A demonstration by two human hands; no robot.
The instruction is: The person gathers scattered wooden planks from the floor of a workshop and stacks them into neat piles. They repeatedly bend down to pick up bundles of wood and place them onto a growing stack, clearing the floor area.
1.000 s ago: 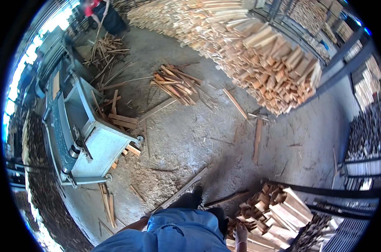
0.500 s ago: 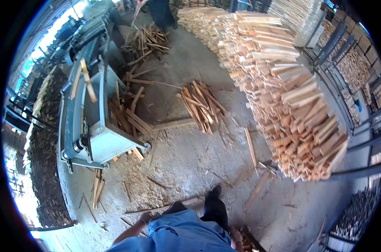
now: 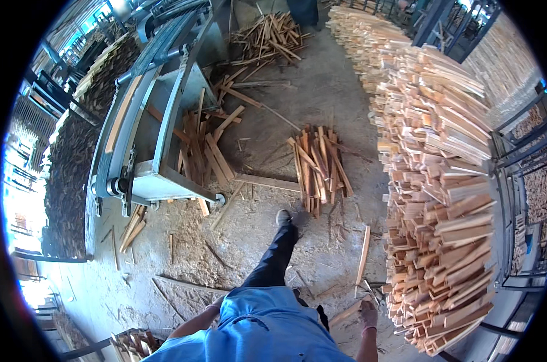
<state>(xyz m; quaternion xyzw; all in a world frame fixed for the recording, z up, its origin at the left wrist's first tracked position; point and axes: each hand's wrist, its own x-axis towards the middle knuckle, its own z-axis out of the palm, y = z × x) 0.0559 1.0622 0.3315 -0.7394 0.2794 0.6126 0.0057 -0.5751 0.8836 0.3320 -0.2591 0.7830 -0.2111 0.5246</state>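
Note:
My left hand (image 3: pixel 215 304) hangs beside my blue shirt, partly covered by it, and its fingers are hard to make out. My right hand (image 3: pixel 368 315) is out to the right over the floor, its fingers loosely apart with nothing seen in them. Below it lies a piece of wood (image 3: pixel 346 314), and a long thin wooden strip (image 3: pixel 363 256) lies just beyond. Ahead of my outstretched foot is a loose bundle of wooden strips (image 3: pixel 315 169) on the floor.
A belt conveyor (image 3: pixel 109 163) on a pale metal frame stands at left, with a wooden strip (image 3: pixel 124 114) on it. Scrap wood (image 3: pixel 210 151) lies beside it. A long stack of wooden strips (image 3: pixel 439 229) runs along the right. A plank (image 3: pixel 267 182) crosses the floor ahead.
I have stepped forward, one leg now stretched toward the bundle. My right hand has swung out from my hip. Two tilted wood pieces over the conveyor are replaced by one strip lying along its belt.

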